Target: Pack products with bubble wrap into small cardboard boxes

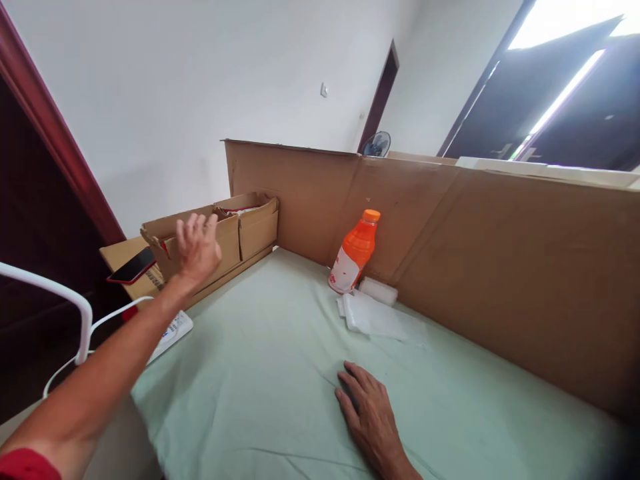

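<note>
My left hand (197, 247) is stretched out to the left, fingers loosely apart, hovering at the near wall of an open cardboard box (235, 233); it holds nothing. My right hand (367, 413) lies flat, palm down, fingers spread, on the pale green cloth (260, 373) covering the table. An orange bottle (354, 260) with an orange cap and white label stands against the tall cardboard wall (450, 240), well beyond my right hand. Clear plastic packets (375, 313) lie at the bottle's foot.
A red phone (133, 267) rests on a flat cardboard piece left of the box. A white power strip (173, 330) with cable lies at the table's left edge beside a white rail (50, 290). A fan (376, 143) shows behind the wall.
</note>
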Action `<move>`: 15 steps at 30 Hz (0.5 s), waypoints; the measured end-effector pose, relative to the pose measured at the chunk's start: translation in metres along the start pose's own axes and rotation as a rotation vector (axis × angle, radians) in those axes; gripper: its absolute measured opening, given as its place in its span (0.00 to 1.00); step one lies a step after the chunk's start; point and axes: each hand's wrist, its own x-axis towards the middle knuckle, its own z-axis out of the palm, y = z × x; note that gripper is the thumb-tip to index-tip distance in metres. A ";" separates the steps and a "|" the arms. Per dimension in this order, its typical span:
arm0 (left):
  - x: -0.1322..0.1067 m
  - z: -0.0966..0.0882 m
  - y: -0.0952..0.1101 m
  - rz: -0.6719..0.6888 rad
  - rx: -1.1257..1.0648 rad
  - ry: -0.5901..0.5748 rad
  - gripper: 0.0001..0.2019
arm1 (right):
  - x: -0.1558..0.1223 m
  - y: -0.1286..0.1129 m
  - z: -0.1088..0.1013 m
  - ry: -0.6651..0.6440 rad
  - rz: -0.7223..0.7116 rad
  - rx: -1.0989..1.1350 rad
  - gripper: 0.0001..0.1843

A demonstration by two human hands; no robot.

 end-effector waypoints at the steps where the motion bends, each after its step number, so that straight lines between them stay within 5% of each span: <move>1: 0.012 -0.003 -0.012 -0.027 0.121 -0.040 0.29 | 0.000 0.000 0.000 0.003 -0.002 -0.003 0.15; 4: 0.021 -0.012 -0.033 -0.024 0.280 -0.180 0.24 | -0.001 0.000 0.001 0.020 0.004 -0.001 0.15; 7: 0.005 -0.020 -0.028 0.073 0.242 -0.230 0.19 | -0.003 0.002 0.002 0.068 0.067 0.009 0.16; 11: -0.038 -0.037 0.006 0.265 0.152 -0.243 0.17 | -0.004 0.005 0.002 0.136 0.198 0.052 0.19; 15: -0.096 -0.062 0.060 0.552 -0.182 -0.227 0.14 | 0.000 0.005 -0.002 0.174 0.341 0.196 0.22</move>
